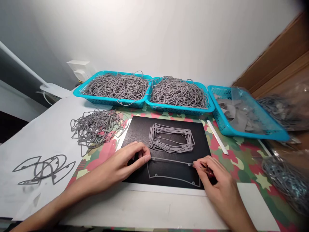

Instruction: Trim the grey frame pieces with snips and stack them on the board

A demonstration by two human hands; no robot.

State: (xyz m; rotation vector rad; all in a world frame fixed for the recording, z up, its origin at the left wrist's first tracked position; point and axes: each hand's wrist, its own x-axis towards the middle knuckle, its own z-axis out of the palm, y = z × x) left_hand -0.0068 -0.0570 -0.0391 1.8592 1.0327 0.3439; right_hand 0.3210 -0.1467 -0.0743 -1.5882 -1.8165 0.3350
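A thin grey rectangular gasket (pixel 171 160) with small round tabs lies on a black mat (pixel 135 130). My left hand (pixel 131 159) pinches its upper left corner between thumb and forefinger. At the upper right corner, the thumb and forefinger of my right hand (pixel 216 177) are closed on the same gasket. Something dark red shows beneath the right fingers, too hidden to name. Just beyond the gasket sits a neat stack of similar gaskets (pixel 172 148), piled into a rectangular frame shape.
Two blue baskets (pixel 109 100) (pixel 178 110) heaped with grey gaskets stand by the wall. A third blue basket (pixel 253 132) holds grey scraps. Left of the mat lie a tangled gasket pile (pixel 98 127) and several loose gaskets (pixel 48 167). Plastic bags (pixel 287 180) are at right.
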